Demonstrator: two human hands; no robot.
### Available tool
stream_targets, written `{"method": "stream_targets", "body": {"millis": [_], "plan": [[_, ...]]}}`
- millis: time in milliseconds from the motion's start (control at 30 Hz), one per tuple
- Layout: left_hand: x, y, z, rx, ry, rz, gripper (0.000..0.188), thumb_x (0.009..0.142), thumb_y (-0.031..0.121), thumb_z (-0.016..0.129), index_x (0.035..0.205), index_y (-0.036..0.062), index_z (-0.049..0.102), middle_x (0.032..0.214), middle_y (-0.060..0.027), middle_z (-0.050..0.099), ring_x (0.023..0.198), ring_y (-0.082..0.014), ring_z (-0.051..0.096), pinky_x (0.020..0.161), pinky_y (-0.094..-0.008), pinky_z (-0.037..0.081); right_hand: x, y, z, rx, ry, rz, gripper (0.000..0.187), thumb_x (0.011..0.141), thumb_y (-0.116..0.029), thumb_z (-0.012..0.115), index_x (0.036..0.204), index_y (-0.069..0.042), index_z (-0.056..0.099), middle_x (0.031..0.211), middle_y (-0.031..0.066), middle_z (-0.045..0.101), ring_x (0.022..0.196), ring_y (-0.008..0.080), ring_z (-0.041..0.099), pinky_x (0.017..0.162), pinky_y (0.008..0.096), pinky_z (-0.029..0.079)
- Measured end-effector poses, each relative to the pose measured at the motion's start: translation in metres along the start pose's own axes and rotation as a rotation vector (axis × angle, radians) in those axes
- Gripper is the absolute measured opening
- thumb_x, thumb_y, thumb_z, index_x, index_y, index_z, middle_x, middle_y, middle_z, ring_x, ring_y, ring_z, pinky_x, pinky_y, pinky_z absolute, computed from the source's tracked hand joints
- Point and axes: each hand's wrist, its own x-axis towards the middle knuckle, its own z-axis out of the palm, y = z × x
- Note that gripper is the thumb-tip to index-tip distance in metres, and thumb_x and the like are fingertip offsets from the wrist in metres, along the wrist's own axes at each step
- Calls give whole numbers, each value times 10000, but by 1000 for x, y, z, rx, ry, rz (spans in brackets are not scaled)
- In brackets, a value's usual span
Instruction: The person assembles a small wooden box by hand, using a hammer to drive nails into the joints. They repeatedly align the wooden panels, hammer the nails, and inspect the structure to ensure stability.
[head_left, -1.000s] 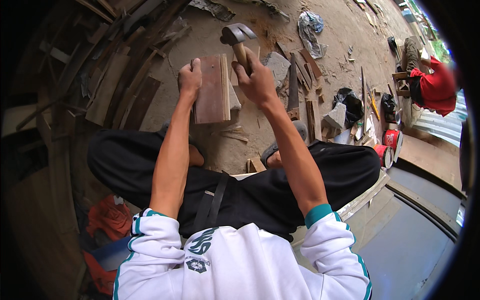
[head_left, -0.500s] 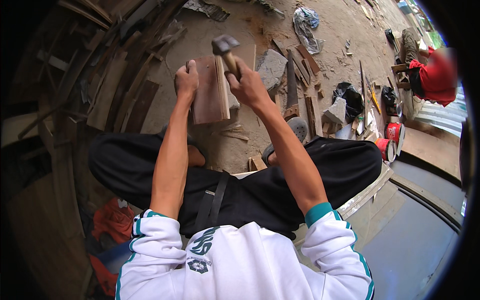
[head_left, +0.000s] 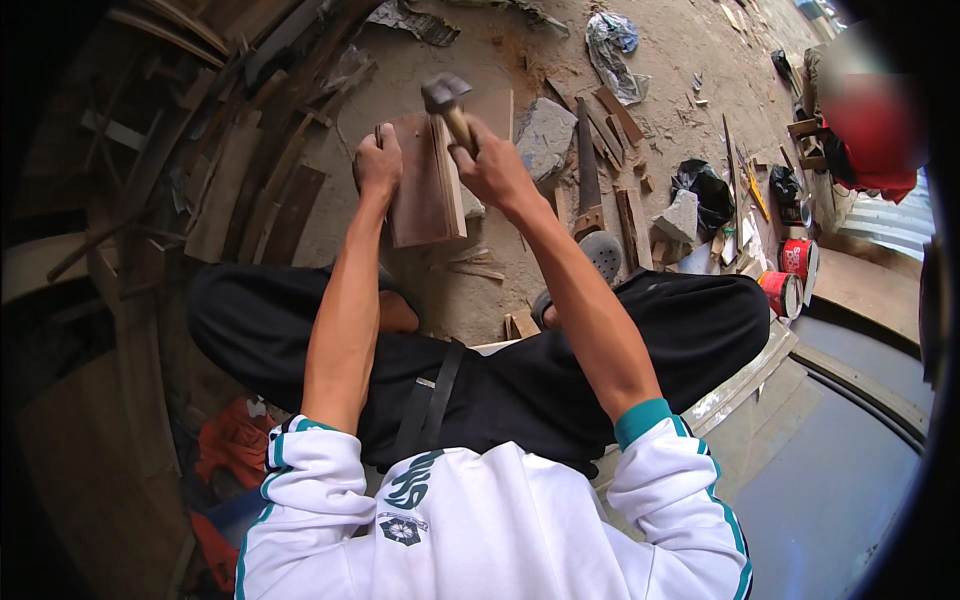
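Where the person sat, a bare, brown earth floor [head_left: 470, 310] carried scattered timber, and its unevenness was judged capable of unsettling anything braced against it. To the left lay a heap of long, weathered wooden planks [head_left: 230, 180], stacked askew; a knock could have made them slide. Ahead of the person was a reddish-brown, rectangular wooden piece with a pale, layered right edge [head_left: 417, 185]; whether it bore on a support could not be told, and without one it could have twisted under a blow. Well to its right lay a dark-bladed handsaw with a wooden handle [head_left: 588, 165], a cutting hazard to any misplaced step, just beside a rough, grey stone block [head_left: 545, 138].

A dark metal-headed hammer with a pale wooden handle [head_left: 449, 97] was positioned at the piece's upper right edge; contact could not be confirmed. An off-line stroke could have split the layers. The right hand's [head_left: 492, 170] grip was closed round the handle; slackness there could have let the head skid. The left hand's [head_left: 378, 160] grip was closed on the piece's left edge, fingers partly hidden; a glancing blow could have reached its thumb.
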Motion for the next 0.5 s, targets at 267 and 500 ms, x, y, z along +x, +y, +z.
{"method": "stream_targets", "body": {"millis": [267,500], "plan": [[0,0,-1,6,38,22,570,952,480,456,835,-47,639,772,-256,641,775,-395,652,719,-459,478,4,-15,-15,91,39,14,453,874,-216,583,1301,-86,504,866,310,653,862,492,629,772,539,501],[2,0,1,30,2,-9,569,949,477,448,843,-46,648,792,-261,652,813,-415,662,730,-463,482,9,3,-6,50,-57,15,420,877,-220,593,1270,-79,545,907,304,654,902,485,625,796,528,492]]}}
